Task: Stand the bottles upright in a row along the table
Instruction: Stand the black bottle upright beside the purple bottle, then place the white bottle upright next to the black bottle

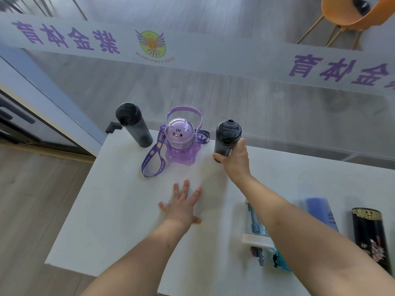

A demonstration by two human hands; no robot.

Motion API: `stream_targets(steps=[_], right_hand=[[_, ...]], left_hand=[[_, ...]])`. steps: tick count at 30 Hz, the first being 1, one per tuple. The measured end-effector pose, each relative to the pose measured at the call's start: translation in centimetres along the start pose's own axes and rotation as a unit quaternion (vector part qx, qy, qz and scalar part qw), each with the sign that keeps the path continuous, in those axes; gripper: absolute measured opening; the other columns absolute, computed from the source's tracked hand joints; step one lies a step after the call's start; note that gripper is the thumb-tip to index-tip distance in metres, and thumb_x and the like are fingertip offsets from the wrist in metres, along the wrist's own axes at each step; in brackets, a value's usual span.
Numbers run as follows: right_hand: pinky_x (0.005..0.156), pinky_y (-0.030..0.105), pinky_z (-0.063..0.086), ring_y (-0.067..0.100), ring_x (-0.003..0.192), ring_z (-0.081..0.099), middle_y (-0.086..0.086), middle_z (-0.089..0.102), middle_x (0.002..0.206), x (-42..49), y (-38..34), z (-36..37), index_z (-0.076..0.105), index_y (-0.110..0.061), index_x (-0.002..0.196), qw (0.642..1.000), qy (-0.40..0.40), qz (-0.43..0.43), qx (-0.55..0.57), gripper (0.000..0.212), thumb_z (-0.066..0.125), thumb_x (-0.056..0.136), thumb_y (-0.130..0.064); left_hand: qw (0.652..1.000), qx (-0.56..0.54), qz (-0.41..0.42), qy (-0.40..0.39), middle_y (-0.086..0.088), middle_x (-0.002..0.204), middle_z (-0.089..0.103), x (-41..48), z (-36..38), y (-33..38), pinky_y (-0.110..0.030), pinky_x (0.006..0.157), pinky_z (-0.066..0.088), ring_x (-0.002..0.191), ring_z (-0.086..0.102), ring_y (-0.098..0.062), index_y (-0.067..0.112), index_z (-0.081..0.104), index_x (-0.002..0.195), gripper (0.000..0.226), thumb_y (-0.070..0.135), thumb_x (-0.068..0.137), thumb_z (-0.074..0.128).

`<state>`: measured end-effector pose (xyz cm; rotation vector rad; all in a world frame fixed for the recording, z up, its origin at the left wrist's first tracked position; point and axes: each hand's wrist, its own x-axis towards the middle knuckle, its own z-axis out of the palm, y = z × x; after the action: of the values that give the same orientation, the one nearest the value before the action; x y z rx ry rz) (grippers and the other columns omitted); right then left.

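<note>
Three bottles stand upright along the far edge of the white table (pixel 119 210). At the left is a tall dark grey bottle (pixel 134 124). In the middle is a purple bear-shaped bottle (pixel 180 144) with a handle and a strap. Right of it is a dark smoky bottle (pixel 226 137), and my right hand (pixel 235 161) grips its lower part. My left hand (pixel 183 206) lies flat on the table, fingers spread, holding nothing. Near the front right lie a clear bottle with a white lid (pixel 256 231), a blue bottle (pixel 320 212) and a black patterned bottle (pixel 372 238), partly hidden by my right arm.
A glass wall (pixel 213 86) with purple lettering rises just behind the table's far edge. The table's left edge drops to a wooden floor (pixel 32 199). An orange chair (pixel 352 16) stands beyond the glass.
</note>
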<state>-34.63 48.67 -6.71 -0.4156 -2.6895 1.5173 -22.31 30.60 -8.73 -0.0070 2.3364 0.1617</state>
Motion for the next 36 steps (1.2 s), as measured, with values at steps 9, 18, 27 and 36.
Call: stream_targets(steps=[9,18,27,36], right_hand=[[0.080,0.035,0.047,0.022,0.097,0.054,0.003,0.052,0.111,0.0,0.0,0.1,0.034,-0.018,0.102,1.000,-0.002,0.002,-0.005,0.068,0.093,0.068,-0.026],[0.087,0.034,0.045,0.022,0.108,0.052,0.002,0.049,0.121,-0.4,0.6,-0.7,0.036,-0.022,0.116,0.998,-0.045,0.004,-0.038,0.079,0.096,0.064,-0.033],[0.096,0.032,0.054,0.009,0.106,0.059,-0.005,0.064,0.117,-8.5,1.6,-13.9,0.063,-0.021,0.120,0.973,-0.096,-0.149,-0.150,0.030,0.074,0.093,-0.023],[0.121,0.032,0.025,0.018,0.152,0.025,-0.003,0.041,0.156,-16.3,6.5,-17.5,0.060,-0.027,0.131,0.876,-0.278,-0.245,-0.308,0.062,0.076,0.079,-0.057]], left_hand=[[1.000,0.004,-0.002,-0.004,0.012,0.163,-0.036,0.0,-0.2,0.1,-0.079,0.106,0.023,0.152,-0.030,-0.025,0.056,-0.013,0.154,0.108,0.054,0.088,0.073],[1.000,0.010,-0.002,0.000,0.012,0.163,-0.036,0.1,0.1,0.0,-0.079,0.106,0.024,0.152,-0.028,-0.025,0.056,-0.013,0.154,0.109,0.054,0.087,0.073],[1.000,0.001,0.005,0.004,0.012,0.163,-0.034,-1.3,-0.8,0.4,-0.076,0.107,0.025,0.153,-0.028,-0.024,0.054,-0.012,0.155,0.108,0.050,0.089,0.073],[0.999,0.017,0.044,0.018,0.010,0.167,-0.027,-2.8,0.4,3.3,-0.075,0.105,0.029,0.154,-0.023,-0.023,0.053,0.000,0.158,0.092,0.057,0.092,0.065]])
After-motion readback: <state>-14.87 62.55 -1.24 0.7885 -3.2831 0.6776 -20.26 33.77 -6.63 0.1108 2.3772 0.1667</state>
